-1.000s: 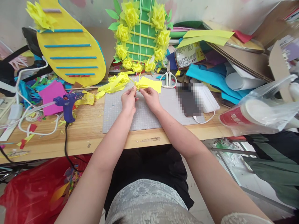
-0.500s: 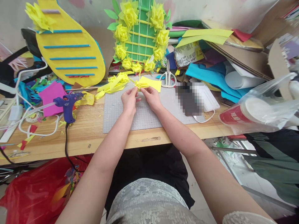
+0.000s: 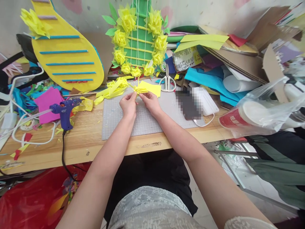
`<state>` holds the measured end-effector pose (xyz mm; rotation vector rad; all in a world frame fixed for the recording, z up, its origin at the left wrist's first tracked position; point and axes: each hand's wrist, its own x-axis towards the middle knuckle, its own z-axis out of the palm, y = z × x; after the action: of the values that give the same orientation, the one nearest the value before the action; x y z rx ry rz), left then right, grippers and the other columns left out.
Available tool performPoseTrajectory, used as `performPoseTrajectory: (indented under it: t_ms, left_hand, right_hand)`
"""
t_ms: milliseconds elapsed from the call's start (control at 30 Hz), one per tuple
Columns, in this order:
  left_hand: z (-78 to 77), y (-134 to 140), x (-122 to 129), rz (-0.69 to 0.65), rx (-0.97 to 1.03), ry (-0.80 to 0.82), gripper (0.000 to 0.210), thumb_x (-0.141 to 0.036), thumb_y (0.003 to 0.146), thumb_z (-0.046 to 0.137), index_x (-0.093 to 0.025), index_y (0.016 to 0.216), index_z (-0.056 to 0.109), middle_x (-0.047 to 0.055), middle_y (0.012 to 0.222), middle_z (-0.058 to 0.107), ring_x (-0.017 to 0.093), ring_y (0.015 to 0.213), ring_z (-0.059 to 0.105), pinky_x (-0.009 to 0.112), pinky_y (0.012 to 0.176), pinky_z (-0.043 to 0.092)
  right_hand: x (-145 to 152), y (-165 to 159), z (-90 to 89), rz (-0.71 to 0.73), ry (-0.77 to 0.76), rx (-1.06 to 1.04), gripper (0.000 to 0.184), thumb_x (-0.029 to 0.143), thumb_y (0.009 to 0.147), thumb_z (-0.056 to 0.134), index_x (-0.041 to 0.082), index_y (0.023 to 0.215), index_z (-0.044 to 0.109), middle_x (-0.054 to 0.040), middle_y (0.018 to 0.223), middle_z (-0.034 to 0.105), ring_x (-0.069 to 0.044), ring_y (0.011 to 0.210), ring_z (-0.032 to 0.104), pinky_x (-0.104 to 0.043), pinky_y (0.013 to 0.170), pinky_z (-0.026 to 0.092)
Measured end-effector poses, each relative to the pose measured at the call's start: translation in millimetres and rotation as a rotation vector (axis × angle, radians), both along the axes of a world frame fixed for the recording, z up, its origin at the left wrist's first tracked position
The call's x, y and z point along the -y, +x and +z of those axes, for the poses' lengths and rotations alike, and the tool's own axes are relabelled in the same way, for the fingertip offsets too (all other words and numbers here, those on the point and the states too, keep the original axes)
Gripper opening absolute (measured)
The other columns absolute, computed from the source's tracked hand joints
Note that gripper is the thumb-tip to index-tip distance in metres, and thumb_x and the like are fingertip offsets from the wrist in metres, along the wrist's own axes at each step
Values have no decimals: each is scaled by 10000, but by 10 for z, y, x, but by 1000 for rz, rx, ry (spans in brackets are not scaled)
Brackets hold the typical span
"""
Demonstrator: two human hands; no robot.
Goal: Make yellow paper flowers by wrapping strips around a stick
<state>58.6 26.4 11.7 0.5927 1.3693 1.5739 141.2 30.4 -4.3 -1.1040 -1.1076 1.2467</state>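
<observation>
My left hand (image 3: 128,103) and my right hand (image 3: 150,102) meet over the back of the grey cutting mat (image 3: 143,124). Both are closed in a pinch on a small piece of yellow crepe paper (image 3: 137,90), whose exact shape is partly hidden by the fingers. Right behind it lies a flat yellow paper sheet (image 3: 153,89). To the left of my hands is a heap of yellow paper strips (image 3: 111,90). White-handled scissors (image 3: 168,83) rest on the mat's back edge, to the right of my right hand.
A green cutout with yellow paper flowers (image 3: 140,41) and a yellow lute-shaped cutout (image 3: 69,54) lean at the back. A blue glue gun (image 3: 65,114) stands left. On the right are a phone (image 3: 188,103), a white power bank (image 3: 206,100), a bagged cup (image 3: 238,116) and stacked paper.
The view has shifted slightly, so everything sits a little further left. My hands keep their pinch on the yellow crepe paper, with only small finger movement.
</observation>
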Motion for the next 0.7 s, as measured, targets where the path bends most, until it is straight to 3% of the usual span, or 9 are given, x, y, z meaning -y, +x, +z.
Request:
performPoseTrajectory:
  t_ms: [200,567,700]
  left_hand:
    - [-4,1,-5,12,31,8,110,-161,656,659,-135,570,593,-70,481,496,19,402,393,170,413,310]
    - [33,-17,29,-86,159,-28,143,-234,643,716,-145,618,607,-71,484,430,23,429,378,155,404,329]
    - [5,-25,9,-83,107,-16,163,-252,651,713,-148,608,595,-67,500,439,21,435,373,153,405,333]
  right_hand:
    - [50,2,63,5,1,-44,215,351,734,664,194,704,520,24,593,526,-145,822,607,-261,725,512]
    - [11,-2,26,-19,9,-46,221,357,741,657,183,723,522,6,688,592,-113,759,597,-226,663,500]
    - [10,-3,11,-5,7,-22,222,364,747,652,187,718,522,-2,704,597,-127,801,603,-237,682,507]
